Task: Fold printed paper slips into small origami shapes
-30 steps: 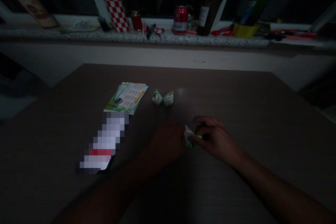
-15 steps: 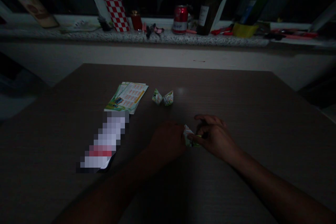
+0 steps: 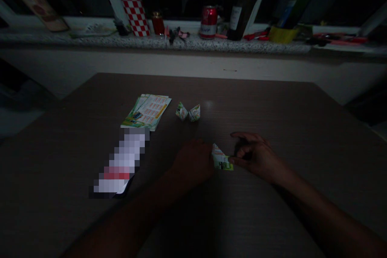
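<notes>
A small folded paper [image 3: 222, 162], printed white and green with a pointed upper corner, lies on the table between my hands. My left hand [image 3: 193, 161] is closed over its left part; the fingertips are hidden and dark. Near the right edge of the paper is my right hand [image 3: 256, 155], its thumb tip at that edge and the index finger held apart above, with the other fingers curled. I cannot tell whether the thumb touches the paper. Beyond my hands stands a folded paper piece with two pointed halves [image 3: 188, 113].
A stack of printed sheets [image 3: 148, 111] lies on the table [image 3: 272, 100] at the left, with a blurred-out phone [image 3: 122, 165] just below it. Along the windowsill [image 3: 187, 44] stand a red can [image 3: 208, 22], a checkered bottle [image 3: 136, 14], a dark bottle [image 3: 237, 18] and other clutter.
My right hand has slid right, its thumb moving off the paper's face to its right edge, so more of the green printed part shows. The left hand stays in place.
</notes>
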Demonstrator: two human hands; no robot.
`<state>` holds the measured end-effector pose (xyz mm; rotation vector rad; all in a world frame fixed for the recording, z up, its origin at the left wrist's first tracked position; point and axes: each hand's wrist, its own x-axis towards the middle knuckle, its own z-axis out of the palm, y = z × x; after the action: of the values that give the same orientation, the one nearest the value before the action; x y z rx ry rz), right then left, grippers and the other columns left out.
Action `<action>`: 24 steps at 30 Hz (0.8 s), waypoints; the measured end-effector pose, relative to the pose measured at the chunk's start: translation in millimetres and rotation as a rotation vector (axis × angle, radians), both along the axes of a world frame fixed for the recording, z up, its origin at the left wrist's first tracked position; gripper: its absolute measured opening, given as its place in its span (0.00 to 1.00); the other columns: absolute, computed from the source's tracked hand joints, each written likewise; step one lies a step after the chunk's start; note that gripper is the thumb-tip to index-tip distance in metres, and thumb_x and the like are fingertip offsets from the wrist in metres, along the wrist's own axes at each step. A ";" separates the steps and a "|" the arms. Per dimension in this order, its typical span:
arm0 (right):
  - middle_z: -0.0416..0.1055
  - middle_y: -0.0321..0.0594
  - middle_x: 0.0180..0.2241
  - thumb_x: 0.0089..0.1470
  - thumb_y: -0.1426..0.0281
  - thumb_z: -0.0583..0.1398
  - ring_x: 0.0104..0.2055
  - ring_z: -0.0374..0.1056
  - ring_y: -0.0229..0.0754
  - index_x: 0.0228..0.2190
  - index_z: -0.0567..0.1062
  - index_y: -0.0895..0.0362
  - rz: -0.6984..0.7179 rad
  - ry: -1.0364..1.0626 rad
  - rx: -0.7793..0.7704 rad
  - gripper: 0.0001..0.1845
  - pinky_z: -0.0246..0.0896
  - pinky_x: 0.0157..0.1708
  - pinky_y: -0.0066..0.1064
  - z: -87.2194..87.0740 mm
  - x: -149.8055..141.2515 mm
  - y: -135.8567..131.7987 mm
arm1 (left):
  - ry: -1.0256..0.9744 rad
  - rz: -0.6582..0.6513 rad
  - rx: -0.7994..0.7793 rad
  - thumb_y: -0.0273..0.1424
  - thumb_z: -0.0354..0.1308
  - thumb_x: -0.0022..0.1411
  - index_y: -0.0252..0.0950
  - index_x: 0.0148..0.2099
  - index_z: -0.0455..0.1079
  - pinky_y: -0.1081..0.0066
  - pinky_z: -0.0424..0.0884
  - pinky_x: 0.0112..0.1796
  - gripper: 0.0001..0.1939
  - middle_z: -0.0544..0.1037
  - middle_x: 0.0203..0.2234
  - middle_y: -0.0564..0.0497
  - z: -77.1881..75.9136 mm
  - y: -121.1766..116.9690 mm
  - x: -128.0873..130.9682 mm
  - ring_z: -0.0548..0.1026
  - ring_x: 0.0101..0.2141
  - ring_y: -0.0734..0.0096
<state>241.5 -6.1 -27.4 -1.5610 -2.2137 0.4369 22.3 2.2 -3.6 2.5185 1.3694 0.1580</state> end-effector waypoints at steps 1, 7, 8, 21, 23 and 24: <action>0.70 0.41 0.53 0.46 0.64 0.68 0.55 0.63 0.58 0.19 0.78 0.51 -0.005 0.001 -0.006 0.09 0.53 0.50 0.59 0.1 -0.2 -0.1 | 0.003 0.000 0.008 0.30 0.50 0.61 0.34 0.37 0.71 0.65 0.70 0.37 0.09 0.75 0.32 0.45 -1.0 0.1 0.3 0.73 0.34 0.62; 0.70 0.41 0.53 0.47 0.65 0.67 0.56 0.63 0.58 0.19 0.78 0.51 -0.013 -0.006 -0.007 0.08 0.54 0.50 0.59 2.8 -2.7 -1.6 | 0.076 0.085 0.078 0.46 0.50 0.62 0.33 0.38 0.73 0.59 0.70 0.38 0.22 0.75 0.33 0.42 -4.8 -0.5 12.1 0.75 0.36 0.55; 0.70 0.41 0.53 0.47 0.65 0.67 0.56 0.63 0.58 0.19 0.78 0.51 -0.007 -0.006 -0.001 0.09 0.54 0.50 0.58 3.2 -2.8 -1.7 | 0.086 0.100 0.076 0.50 0.49 0.61 0.33 0.38 0.74 0.57 0.70 0.38 0.25 0.75 0.33 0.41 -3.9 -0.4 14.5 0.75 0.37 0.52; 0.70 0.41 0.53 0.47 0.63 0.67 0.56 0.62 0.58 0.19 0.79 0.51 -0.005 -0.011 -0.030 0.09 0.53 0.51 0.58 -0.5 0.0 0.6 | 0.141 0.184 -0.161 0.40 0.56 0.55 0.33 0.34 0.75 0.63 0.70 0.31 0.15 0.79 0.34 0.41 18.3 9.8 -5.3 0.77 0.34 0.54; 0.70 0.41 0.53 0.47 0.63 0.66 0.57 0.62 0.57 0.19 0.79 0.51 -0.010 -0.012 -0.046 0.09 0.53 0.52 0.56 0.1 -0.2 0.7 | 0.147 0.214 -0.198 0.40 0.57 0.54 0.34 0.35 0.75 0.66 0.69 0.30 0.14 0.79 0.34 0.42 16.2 13.5 -12.3 0.77 0.32 0.56; 0.70 0.41 0.53 0.47 0.63 0.66 0.57 0.61 0.57 0.19 0.78 0.51 -0.015 -0.014 -0.052 0.10 0.52 0.52 0.56 0.4 -0.3 0.7 | 0.145 0.232 -0.222 0.40 0.57 0.54 0.35 0.35 0.76 0.67 0.68 0.29 0.14 0.80 0.33 0.43 14.9 15.3 -15.6 0.77 0.32 0.58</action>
<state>241.1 -5.4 -27.0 -1.6107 -2.2161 0.4846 6.6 17.5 11.3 2.2227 1.6357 -0.1280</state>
